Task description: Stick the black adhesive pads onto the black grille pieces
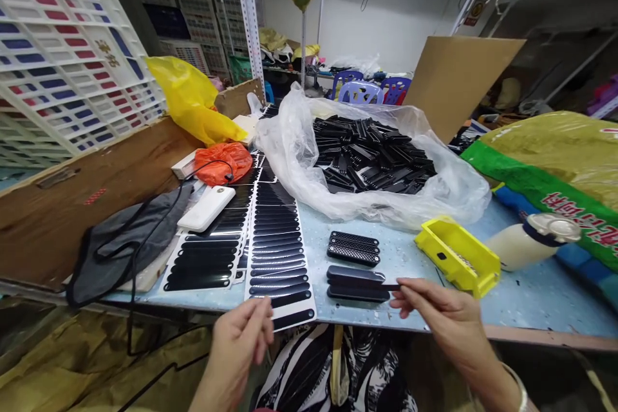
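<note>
My left hand point(244, 335) is closed, its thumb and fingers pinched at the left end of a black adhesive strip point(292, 298) low on the white backing sheet point(309, 310). Whether that end is lifted off the sheet I cannot tell. With thumb and forefinger, my right hand point(444, 315) pinches the end of a slim black piece point(392, 287), which reaches left over a smooth dark bar point(357, 293). Behind it lies another smooth bar point(355, 275). Farther back, several dotted black bars point(354, 248) sit side by side.
A clear plastic bag point(284, 141) holds a heap of black bars point(371, 154). On the right stand a yellow bin point(434, 232) with small parts and a white bottle point(516, 248). Left are more strip sheets point(200, 261), a white power bank point(206, 209) and a grey cloth point(120, 238).
</note>
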`<state>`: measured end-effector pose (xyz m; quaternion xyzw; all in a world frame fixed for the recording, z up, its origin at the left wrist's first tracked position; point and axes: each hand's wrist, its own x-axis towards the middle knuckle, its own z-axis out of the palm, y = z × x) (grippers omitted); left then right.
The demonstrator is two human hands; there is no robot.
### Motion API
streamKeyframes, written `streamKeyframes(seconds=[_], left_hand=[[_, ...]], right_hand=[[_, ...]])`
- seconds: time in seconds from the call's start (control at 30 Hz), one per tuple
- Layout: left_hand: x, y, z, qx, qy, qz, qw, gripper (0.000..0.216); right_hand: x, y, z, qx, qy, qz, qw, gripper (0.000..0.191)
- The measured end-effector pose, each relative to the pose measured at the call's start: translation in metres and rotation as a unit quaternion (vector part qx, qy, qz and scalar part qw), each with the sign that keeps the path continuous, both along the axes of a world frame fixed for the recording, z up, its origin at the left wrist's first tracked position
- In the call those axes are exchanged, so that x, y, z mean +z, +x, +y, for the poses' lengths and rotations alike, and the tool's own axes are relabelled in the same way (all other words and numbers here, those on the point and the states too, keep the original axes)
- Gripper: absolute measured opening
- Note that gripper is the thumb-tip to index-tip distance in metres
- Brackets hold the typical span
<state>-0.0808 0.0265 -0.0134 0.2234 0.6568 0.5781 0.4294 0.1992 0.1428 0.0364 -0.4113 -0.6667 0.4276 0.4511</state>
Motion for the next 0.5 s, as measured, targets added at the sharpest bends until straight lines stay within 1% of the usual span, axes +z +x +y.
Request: streamKeyframes(seconds=[0.03, 0.07, 0.1, 0.13, 0.2, 0.27, 0.37, 0.43, 0.47, 0.5], left_hand=[[0.005, 0.011, 0.010, -0.050, -0.006, -0.067, 0.996, 0.046], [0.010, 0.022, 0.021, -0.099, -0.008, -0.129, 0.987, 0.049], [0.013, 0.031, 0.030, -0.134, -0.006, -0.174, 0.976, 0.048], [0.015, 0.038, 0.039, -0.162, 0.000, -0.206, 0.965, 0.046], [0.017, 0.046, 0.051, -0.192, 0.018, -0.234, 0.953, 0.040], [0.015, 0.046, 0.058, -0.203, 0.025, -0.239, 0.949, 0.036], [0.012, 0.039, 0.063, -0.191, 0.020, -0.233, 0.953, 0.034], [0.013, 0.038, 0.068, -0.172, 0.031, -0.221, 0.960, 0.034], [0.014, 0.038, 0.071, -0.165, 0.040, -0.214, 0.962, 0.034], [0.016, 0.040, 0.075, -0.164, 0.049, -0.209, 0.963, 0.034]], right_hand=[[0.001, -0.007, -0.002, 0.017, 0.043, -0.011, 0.999, 0.012], [0.002, -0.013, -0.004, 0.035, 0.086, -0.026, 0.995, 0.013], [0.003, -0.018, -0.006, 0.052, 0.129, -0.042, 0.989, 0.016], [0.003, -0.021, -0.008, 0.067, 0.166, -0.058, 0.982, 0.021], [0.003, -0.021, -0.012, 0.091, 0.217, -0.082, 0.968, 0.026], [0.003, -0.015, -0.015, 0.114, 0.220, -0.098, 0.964, 0.027], [0.004, 0.003, -0.016, 0.143, 0.146, -0.125, 0.971, 0.019], [0.005, 0.013, -0.011, 0.118, 0.104, -0.142, 0.977, 0.017], [0.006, 0.016, -0.007, 0.088, 0.106, -0.148, 0.979, 0.016], [0.005, 0.017, -0.003, 0.053, 0.124, -0.153, 0.979, 0.015]])
